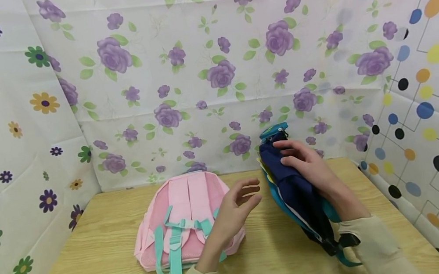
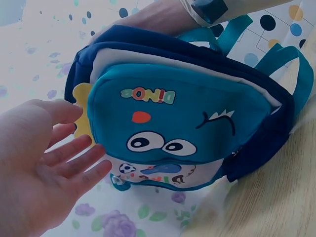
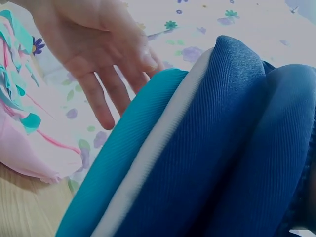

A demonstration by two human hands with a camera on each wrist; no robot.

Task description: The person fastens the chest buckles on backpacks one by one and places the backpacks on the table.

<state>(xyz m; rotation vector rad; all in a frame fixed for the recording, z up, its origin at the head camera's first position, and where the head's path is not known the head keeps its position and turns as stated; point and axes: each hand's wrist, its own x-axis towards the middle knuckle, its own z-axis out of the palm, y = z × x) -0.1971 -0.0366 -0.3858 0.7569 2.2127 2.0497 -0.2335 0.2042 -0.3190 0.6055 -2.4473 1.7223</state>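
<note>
A navy and teal backpack (image 1: 287, 183) stands on its edge on the right of the table. In the left wrist view, its teal front pocket (image 2: 173, 113) shows a cartoon face, printed letters and a yellow frill. My right hand (image 1: 305, 164) lies along the backpack's navy side, fingers loosely bent; in the right wrist view the navy fabric (image 3: 212, 138) fills much of the picture and hides that hand. My left hand (image 1: 234, 208) is held in the air between the two bags, fingers spread and slightly bent, with nothing in it. It faces the backpack's front, apparently apart from it.
A pink backpack (image 1: 181, 189) lies on the left of the wooden table (image 1: 86, 238), its straps and turquoise buckles facing up. Behind the table hangs a purple-flowered cloth (image 1: 194, 82). A dotted cloth (image 1: 434, 142) borders the right side, a daisy-patterned cloth (image 1: 20, 165) the left.
</note>
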